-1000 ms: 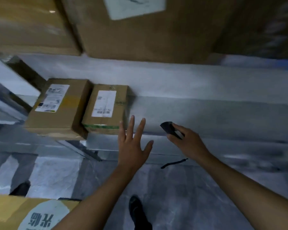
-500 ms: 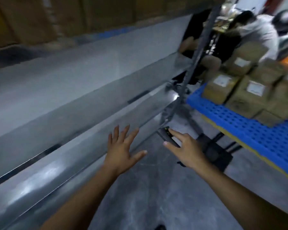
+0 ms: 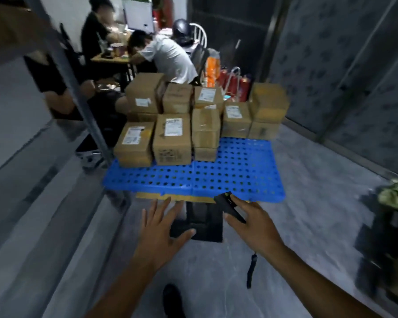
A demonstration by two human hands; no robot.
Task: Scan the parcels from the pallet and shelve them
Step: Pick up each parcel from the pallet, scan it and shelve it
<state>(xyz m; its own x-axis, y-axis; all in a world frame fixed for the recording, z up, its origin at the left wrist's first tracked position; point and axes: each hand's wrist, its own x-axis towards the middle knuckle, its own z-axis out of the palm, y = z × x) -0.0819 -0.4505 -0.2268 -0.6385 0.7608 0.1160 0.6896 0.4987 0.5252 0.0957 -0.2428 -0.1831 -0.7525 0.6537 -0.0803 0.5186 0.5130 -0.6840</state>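
A blue perforated pallet point(image 3: 216, 177) lies on the floor ahead, with several brown cardboard parcels point(image 3: 172, 138) stacked on its far half, most with white labels. My left hand point(image 3: 161, 228) is held out empty, fingers spread, just short of the pallet's near edge. My right hand point(image 3: 253, 223) grips a small black scanner point(image 3: 228, 204), whose wrist strap point(image 3: 251, 270) dangles below. The metal shelf rack point(image 3: 62, 171) runs along my left.
A black platform point(image 3: 202, 223) sits on the floor under the pallet's near edge. People sit at a table point(image 3: 110, 57) behind the pallet. Red fire extinguishers point(image 3: 234, 84) stand at the back. A dark cart with a green bundle point(image 3: 395, 196) is at right. My shoe point(image 3: 172, 299) is below.
My view has swung right, from the shelf with two parcels to the pallet straight ahead. Both hands stay out in front, the right still on the scanner.
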